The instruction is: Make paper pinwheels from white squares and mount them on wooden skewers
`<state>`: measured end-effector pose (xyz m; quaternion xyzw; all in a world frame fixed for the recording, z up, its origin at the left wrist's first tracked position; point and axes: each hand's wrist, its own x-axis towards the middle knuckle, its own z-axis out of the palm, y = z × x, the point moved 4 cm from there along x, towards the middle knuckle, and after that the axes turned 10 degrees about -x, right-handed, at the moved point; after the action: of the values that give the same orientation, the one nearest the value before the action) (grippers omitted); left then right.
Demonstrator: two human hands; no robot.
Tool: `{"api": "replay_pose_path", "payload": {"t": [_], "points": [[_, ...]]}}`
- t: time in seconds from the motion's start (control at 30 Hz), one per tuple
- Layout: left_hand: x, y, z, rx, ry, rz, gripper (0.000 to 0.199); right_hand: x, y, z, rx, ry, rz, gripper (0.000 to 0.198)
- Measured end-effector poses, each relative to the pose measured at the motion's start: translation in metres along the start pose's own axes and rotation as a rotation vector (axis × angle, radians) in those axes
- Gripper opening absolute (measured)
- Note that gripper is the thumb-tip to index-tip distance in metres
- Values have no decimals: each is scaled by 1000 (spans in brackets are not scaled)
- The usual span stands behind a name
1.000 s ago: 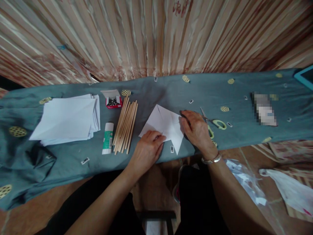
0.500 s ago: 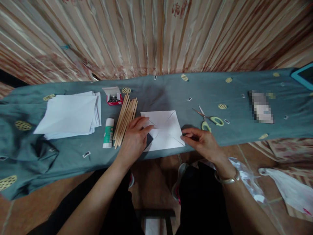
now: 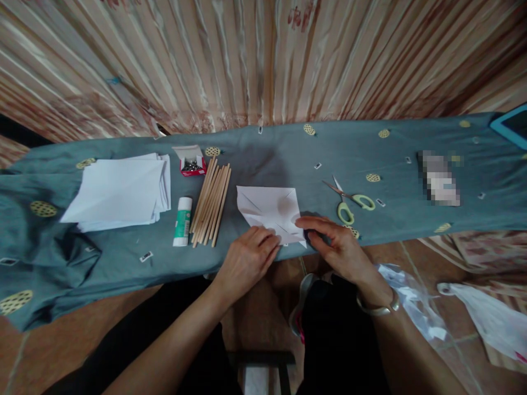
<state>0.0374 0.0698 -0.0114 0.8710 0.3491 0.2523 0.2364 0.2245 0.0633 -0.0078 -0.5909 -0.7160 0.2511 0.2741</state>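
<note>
White paper, partly behind left hand

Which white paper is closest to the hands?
The cut sheet right of the wooden sticks: the left hand is on it. The others lie in a stack left of the sticks.

1 cut sheet, 1 paper stack, 1 pr. scissors, 1 glue stick, 1 red box, approx. 10 dowels.

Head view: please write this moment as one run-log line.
left hand: on white paper, near edge; right hand: at paper's right edge; scissors: blades apart, right of paper; wooden sticks: left of paper
</note>
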Motion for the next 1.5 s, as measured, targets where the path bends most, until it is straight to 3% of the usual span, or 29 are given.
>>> {"api": "replay_pose_path", "payload": {"t": [0.23, 0.43, 0.8, 1.03, 1.5], "points": [[-2, 0, -4, -37, 16, -15, 17, 10, -2, 9, 230, -54, 37, 19], [0, 0, -3, -38, 2, -6, 16, 23, -6, 17, 280, -47, 31, 9], [-6, -2, -6, -116, 21, -60, 26, 36, -13, 31, -7, 27, -26, 5], [-5, -3, -4, -109, 11, -41, 20, 39, -17, 35, -131, 30, -78, 8], [-4, -3, -4, -95, -5, -61, 18, 37, -22, 36, -215, 82, -61, 7]]}}
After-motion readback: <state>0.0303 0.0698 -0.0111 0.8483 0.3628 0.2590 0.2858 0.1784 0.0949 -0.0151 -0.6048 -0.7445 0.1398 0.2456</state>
